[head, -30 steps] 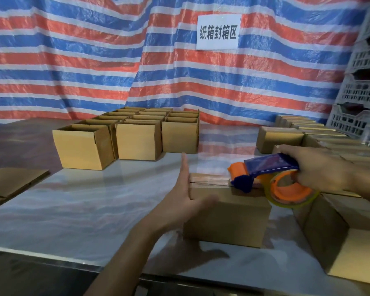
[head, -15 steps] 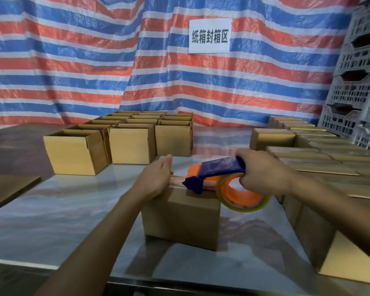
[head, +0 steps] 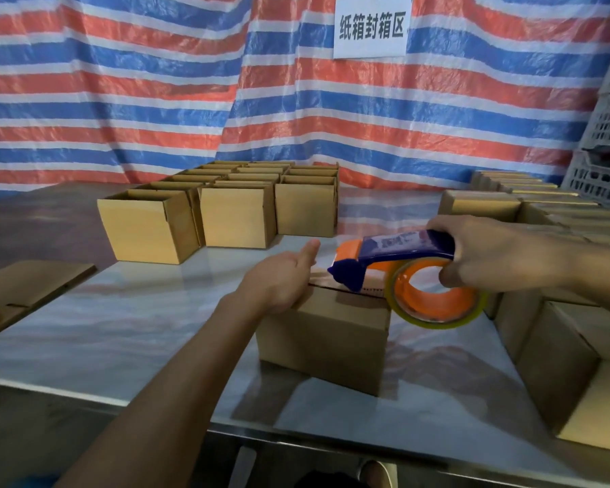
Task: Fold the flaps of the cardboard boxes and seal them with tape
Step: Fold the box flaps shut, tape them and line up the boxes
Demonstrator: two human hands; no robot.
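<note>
Cardboard box (head: 324, 343) sits on the table (head: 120, 329), near the front edge, a bit right of centre. Top flaps folded down, seam line visible across the top. Tape dispenser (head: 402, 246), blue handle with orange front, is nose-down on that seam at about the middle of the box top. The tape roll (head: 434, 306), orange core with clear yellowish tape, hangs off the right side of the box. Whether tape is already stuck along the seam: cannot tell, too blurred.

Left-hand grip (head: 282, 280): spread, fingers straight, palm pressing on the box's top left edge, thumb pointing up and away. Nothing pinched.

Right-hand grip (head: 490, 255): fingers curled round the dispenser's blue handle, holding it from the right.

Behind, left of centre: a block of open-topped boxes (head: 236, 220) in rows, touching each other, flaps up. Back right: rows of closed boxes (head: 483, 202) packed together. Close right: a bigger box (head: 578, 364) just beside the worked one, cut off by the frame edge. Far left on the table: flattened cardboard (head: 32, 280).

Backdrop is a red, white and blue striped tarp (head: 120, 100) with a white sign (head: 370, 28) bearing Chinese characters. Grey plastic crates (head: 606, 153) stacked at the right edge.
</note>
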